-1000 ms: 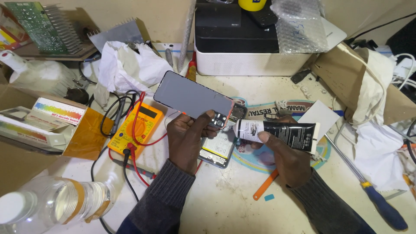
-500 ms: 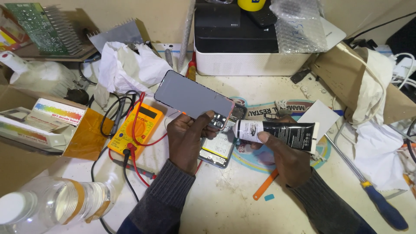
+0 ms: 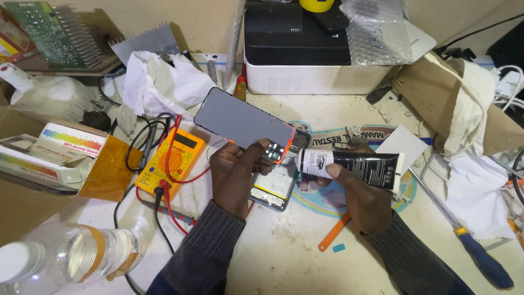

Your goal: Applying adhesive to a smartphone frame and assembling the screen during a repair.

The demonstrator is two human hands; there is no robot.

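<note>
While the left hand point(image 3: 236, 173) pinches the phone screen panel point(image 3: 240, 123) by its lower right end, the right hand point(image 3: 364, 198) grips a black glue tube point(image 3: 355, 165), nozzle pointing left at that end; the panel's long axis runs up-left, above the yellow multimeter point(image 3: 172, 161).

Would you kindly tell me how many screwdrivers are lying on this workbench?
1 for certain: the blue-handled screwdriver lies at the right edge, beyond the right hand holding the black tube. Others may be hidden under the clutter.
</note>
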